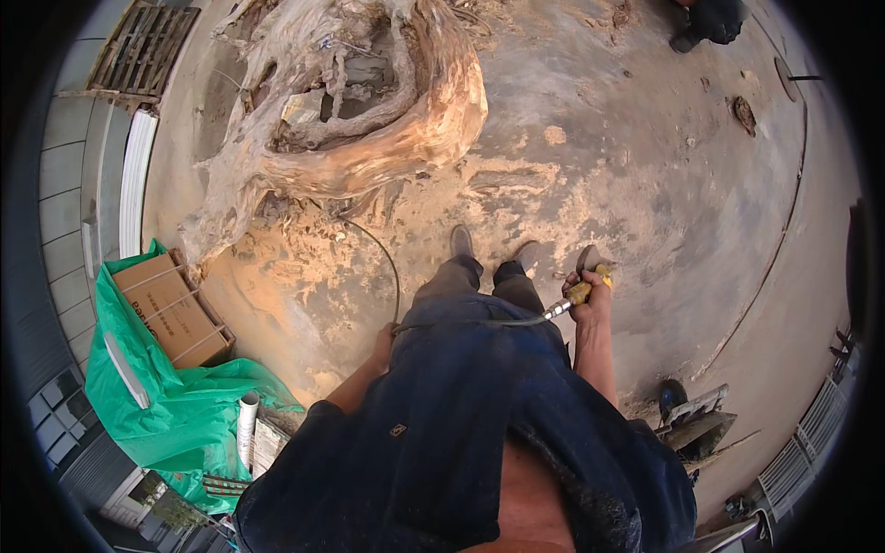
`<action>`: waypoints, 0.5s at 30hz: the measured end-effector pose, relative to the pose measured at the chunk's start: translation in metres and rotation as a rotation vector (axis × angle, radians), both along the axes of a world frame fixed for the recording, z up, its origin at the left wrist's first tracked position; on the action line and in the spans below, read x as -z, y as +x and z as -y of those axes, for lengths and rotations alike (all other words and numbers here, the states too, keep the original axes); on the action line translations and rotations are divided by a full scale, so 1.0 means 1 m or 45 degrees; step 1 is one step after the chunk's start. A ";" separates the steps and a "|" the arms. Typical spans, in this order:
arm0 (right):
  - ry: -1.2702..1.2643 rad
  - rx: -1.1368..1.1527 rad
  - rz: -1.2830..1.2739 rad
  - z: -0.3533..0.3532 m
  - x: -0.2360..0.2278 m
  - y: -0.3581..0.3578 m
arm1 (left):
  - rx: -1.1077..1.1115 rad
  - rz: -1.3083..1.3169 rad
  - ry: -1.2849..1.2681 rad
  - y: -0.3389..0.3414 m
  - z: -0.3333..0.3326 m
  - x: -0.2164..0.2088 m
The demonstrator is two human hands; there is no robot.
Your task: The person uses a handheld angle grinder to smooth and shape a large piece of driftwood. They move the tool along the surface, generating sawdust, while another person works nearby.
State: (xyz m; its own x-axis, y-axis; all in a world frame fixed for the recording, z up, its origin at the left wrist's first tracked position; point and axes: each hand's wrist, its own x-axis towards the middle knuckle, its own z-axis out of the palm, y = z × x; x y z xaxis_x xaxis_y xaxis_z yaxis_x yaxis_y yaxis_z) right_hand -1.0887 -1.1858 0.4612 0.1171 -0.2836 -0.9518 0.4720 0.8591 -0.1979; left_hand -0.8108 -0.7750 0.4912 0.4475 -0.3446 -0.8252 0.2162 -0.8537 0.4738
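Note:
My right hand (595, 297) is wrapped round a yellow air sander (579, 293), held in front of my right thigh. Its round disc (588, 260) sticks out beyond the fingers. From the tool's metal coupling (557, 309) a dark air hose (470, 323) runs across my body to my left hand (384, 343). That hand is closed on the hose by my left hip, its fingers partly hidden. The hose then curves over the floor toward a big hollow tree root (415, 138) ahead on the left, its pale outer wood smoothed. Neither hand touches the root.
Wood dust (304, 286) covers the concrete floor around my shoes. On the left are a cardboard box (166, 304), a green tarp (184, 415), white panels (138, 184) and a wooden pallet (143, 46). A bark piece (743, 115) lies far right; a person (712, 20) is at the far edge.

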 end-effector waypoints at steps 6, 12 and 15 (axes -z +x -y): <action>-0.061 -0.128 0.004 -0.011 -0.028 0.046 | 0.344 0.502 0.034 0.025 -0.042 0.062; -0.091 -0.193 -0.060 -0.010 -0.037 0.060 | 0.373 0.790 0.123 0.106 0.008 0.071; -0.131 -0.236 -0.134 -0.009 -0.049 0.067 | 0.528 0.921 0.053 0.147 0.069 0.041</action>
